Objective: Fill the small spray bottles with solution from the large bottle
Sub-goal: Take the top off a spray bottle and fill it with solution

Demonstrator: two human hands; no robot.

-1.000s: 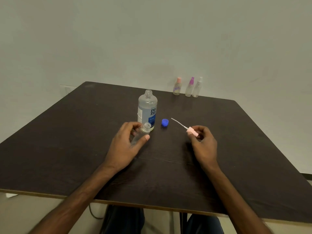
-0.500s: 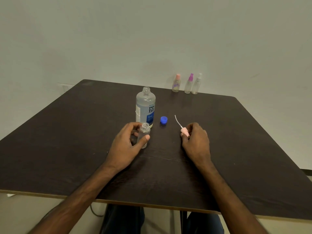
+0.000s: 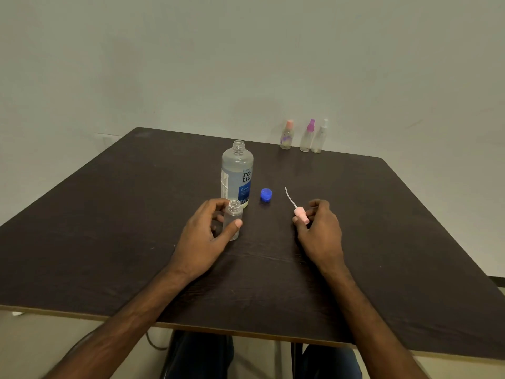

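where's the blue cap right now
Head view: the blue cap lies on the table, right of the large bottle and left of the pink sprayer.

Dark table (image 3: 109,242) — pale wall (image 3: 246,64) behind

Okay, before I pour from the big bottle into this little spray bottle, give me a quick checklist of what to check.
1. Cap off the small spray bottle: ok, neck is open.
2. Bottle steady: ok, left hand grips it upright on the table.
3. Cap off the large bottle: ok, blue cap lies beside it.
4. A free right hand to lift it: not ok, it holds the pink pump head.
5. Liquid level in the small spray bottle: cannot tell.
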